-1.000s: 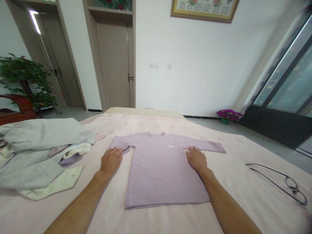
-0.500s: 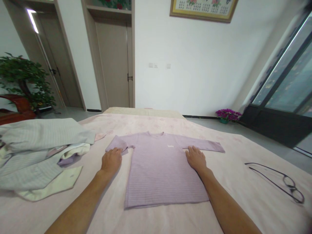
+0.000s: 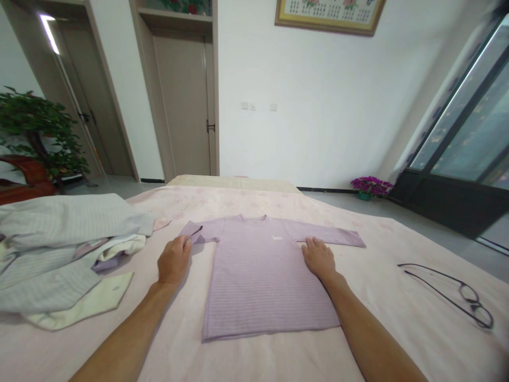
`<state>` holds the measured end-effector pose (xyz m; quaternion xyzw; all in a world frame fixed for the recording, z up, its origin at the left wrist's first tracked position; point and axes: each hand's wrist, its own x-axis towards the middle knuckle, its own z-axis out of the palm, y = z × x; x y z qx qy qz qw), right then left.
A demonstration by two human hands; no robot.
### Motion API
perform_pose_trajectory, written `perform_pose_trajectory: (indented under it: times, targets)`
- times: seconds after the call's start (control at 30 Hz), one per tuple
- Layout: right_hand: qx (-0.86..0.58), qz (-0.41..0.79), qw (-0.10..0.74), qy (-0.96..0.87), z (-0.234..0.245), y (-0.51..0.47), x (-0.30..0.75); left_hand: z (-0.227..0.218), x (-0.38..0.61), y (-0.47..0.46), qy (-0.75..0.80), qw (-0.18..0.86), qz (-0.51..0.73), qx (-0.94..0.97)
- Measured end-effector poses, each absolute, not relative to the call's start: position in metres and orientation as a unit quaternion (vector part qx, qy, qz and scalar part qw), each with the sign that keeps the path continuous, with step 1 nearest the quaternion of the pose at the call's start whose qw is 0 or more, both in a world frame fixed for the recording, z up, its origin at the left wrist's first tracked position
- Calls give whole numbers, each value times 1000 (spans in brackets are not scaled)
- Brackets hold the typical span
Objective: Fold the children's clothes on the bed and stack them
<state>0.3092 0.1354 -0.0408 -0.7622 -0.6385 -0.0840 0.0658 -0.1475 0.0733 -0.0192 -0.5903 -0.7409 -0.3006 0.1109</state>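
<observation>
A lavender striped long-sleeved shirt lies spread on the bed, its neckline away from me. My left hand pinches the cuff end of the left-side sleeve, which is bunched and partly lifted. On the other side, my right hand lies flat on the shirt's edge just below the right-side sleeve, fingers stretched out. That sleeve extends straight out to the side. A small pale label shows on the chest.
A pile of pale striped clothes rests on the bed at the left. Black-framed glasses lie at the right. Past the bed are a door, purple flowers and a leafy plant.
My left hand has moved slightly left and up, raising the sleeve's cuff end off the bed. My right hand has stayed in place on the shirt.
</observation>
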Motion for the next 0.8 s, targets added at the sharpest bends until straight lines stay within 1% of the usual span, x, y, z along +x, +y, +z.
perform_pose_trajectory:
  times: [0.13, 0.4, 0.6, 0.8]
  targets:
    - [-749, -86, 75, -653, -37, 132, 307, -24, -148, 74, -702, 38, -397, -590]
    - [-739, -91, 88, -662, -41, 135, 310, -26, -146, 73, -663, -81, -483, -566]
    - [-733, -99, 100, -666, -44, 137, 313, -24, -143, 73, -657, -118, -498, -554]
    - [-729, -98, 122, -667, -43, 133, 310, -20, -136, 70, -628, -124, -503, -580]
